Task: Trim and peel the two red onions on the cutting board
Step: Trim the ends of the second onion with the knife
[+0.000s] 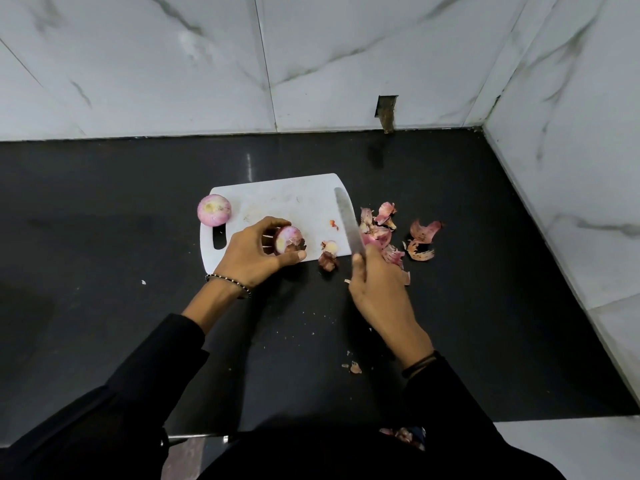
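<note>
I work at a black counter [104, 202] that fills the middle of the frame, set in a corner of white marble wall [311, 46] across the top and down the right. A rough hole [386, 112] sits low in the wall at upper centre.

A white board [277, 199] lies at centre. On its upper left corner, just above the handle slot, rests the left onion [214, 209], pale pink. A cut end [329, 247] lies at the board's lower right edge, with a dark scrap [327, 262] just below it on the counter. Peels [420, 237] are scattered on the counter right of the board.

My left hand [252, 258] curls round the held onion [289, 240] at the board's lower edge, fingers above and thumb beneath, its cut face turned right. My right hand [377, 289] is clenched round the knife [348, 220]; the handle is hidden in my fist, and the blade points up-frame along the board's right edge, apart from the held onion.
</note>
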A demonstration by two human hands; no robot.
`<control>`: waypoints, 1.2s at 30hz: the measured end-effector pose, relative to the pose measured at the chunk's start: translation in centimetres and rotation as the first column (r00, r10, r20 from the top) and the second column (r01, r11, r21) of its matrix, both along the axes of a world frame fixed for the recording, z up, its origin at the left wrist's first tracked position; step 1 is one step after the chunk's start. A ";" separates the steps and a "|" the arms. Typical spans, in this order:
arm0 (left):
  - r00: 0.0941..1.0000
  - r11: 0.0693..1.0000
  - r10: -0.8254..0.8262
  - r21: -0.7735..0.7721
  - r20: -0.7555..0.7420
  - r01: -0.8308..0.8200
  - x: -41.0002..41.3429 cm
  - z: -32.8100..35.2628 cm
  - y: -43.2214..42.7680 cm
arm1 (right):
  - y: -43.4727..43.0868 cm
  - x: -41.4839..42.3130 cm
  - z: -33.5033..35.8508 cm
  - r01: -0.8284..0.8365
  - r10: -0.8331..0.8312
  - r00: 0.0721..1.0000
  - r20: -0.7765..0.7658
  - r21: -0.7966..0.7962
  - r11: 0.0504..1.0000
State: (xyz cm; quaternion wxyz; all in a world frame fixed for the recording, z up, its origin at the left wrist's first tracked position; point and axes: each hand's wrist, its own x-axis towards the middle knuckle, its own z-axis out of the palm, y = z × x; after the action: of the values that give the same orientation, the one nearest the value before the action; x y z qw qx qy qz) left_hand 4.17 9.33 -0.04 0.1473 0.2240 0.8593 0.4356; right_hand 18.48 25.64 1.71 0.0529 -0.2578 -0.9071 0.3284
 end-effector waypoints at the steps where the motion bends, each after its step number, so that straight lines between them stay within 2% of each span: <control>1: 1.000 1.000 0.011 0.002 -0.005 -0.011 0.0 0.0 0.0 | -0.6 0.0 -0.1 -0.050 0.050 0.999 0.004 -0.040 0.998; 4: 0.999 0.999 0.036 -0.004 -0.009 -0.036 -0.2 0.0 0.0 | -2.2 0.1 -0.3 -0.176 0.185 0.980 0.072 -0.108 0.978; 7: 0.999 0.999 0.032 -0.042 -0.030 -0.033 -0.2 0.0 -0.2 | -2.7 0.0 -0.5 -0.201 0.222 0.964 0.145 -0.147 0.968; 10: 0.999 0.998 0.048 -0.027 -0.008 -0.048 0.2 -0.2 -0.2 | -1.7 0.1 -0.8 -0.112 0.136 0.978 0.157 -0.153 0.982; 16: 1.000 1.000 0.026 -0.004 -0.004 -0.026 0.7 -0.6 0.2 | 1.3 1.1 -1.0 0.168 -0.157 0.980 0.122 -0.086 0.982; 19: 1.000 1.000 -0.004 -0.009 -0.011 0.004 0.8 -0.6 0.9 | 1.1 1.3 -0.9 0.119 -0.114 0.990 0.079 -0.069 0.990; 24: 0.997 0.998 -0.053 -0.033 -0.059 0.051 0.7 -0.6 2.3 | 0.2 1.1 -1.1 0.060 -0.047 0.996 0.075 -0.184 0.981; 30: 0.997 0.997 -0.077 0.031 -0.029 0.078 0.7 -1.2 3.6 | 0.6 0.7 -0.6 0.122 -0.111 0.992 0.052 -0.348 0.930; 36: 0.994 0.992 -0.109 0.063 -0.012 0.110 0.4 -1.5 4.1 | 0.6 0.7 -0.4 0.133 -0.129 0.991 0.035 -0.352 0.927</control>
State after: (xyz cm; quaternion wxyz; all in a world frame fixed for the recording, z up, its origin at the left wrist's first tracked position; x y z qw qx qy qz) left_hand 4.59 13.46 -1.57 0.1602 0.2772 0.8320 0.4530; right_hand 19.23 26.22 1.27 0.0223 -0.3249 -0.8145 0.4801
